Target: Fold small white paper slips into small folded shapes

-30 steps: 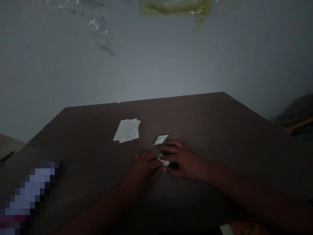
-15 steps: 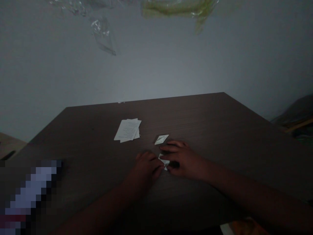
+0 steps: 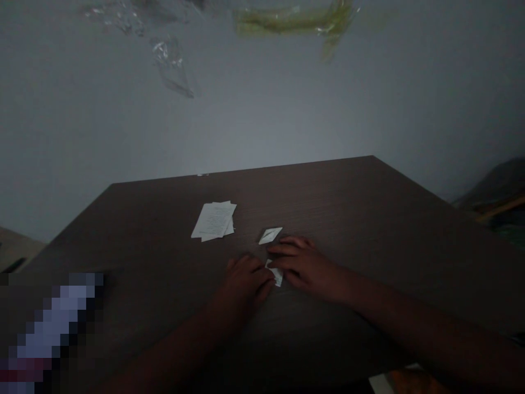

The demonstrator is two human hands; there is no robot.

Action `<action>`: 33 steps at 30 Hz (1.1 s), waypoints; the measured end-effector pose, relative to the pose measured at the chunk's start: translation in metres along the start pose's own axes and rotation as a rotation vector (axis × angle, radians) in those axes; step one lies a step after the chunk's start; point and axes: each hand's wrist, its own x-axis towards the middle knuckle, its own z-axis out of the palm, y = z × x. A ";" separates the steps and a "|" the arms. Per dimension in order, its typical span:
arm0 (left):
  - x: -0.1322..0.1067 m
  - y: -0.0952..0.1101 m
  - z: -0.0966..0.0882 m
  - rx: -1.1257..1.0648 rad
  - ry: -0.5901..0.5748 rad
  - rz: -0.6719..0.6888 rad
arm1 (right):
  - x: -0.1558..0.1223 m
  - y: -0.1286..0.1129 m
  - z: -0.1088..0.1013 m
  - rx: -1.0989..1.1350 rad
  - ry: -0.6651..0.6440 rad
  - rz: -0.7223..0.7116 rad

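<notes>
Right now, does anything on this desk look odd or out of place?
The small creased white paper between the left hand and right hand stands out: it is folded and irregular, unlike the flatter sheets stacked nearby. Clear plastic also looks oddly placed, appearing to hang against the wall.

table: dark brown woodgrain | folded paper: white | wall: grey

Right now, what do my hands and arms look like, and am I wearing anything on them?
Your left hand and right hand are bare, and your left forearm and right forearm show no sleeves. No ring, watch or band shows, though the light is dim.
</notes>
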 end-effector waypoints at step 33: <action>0.003 0.022 -0.013 0.147 -0.015 -0.142 | -0.007 -0.023 -0.002 -0.023 -0.091 0.044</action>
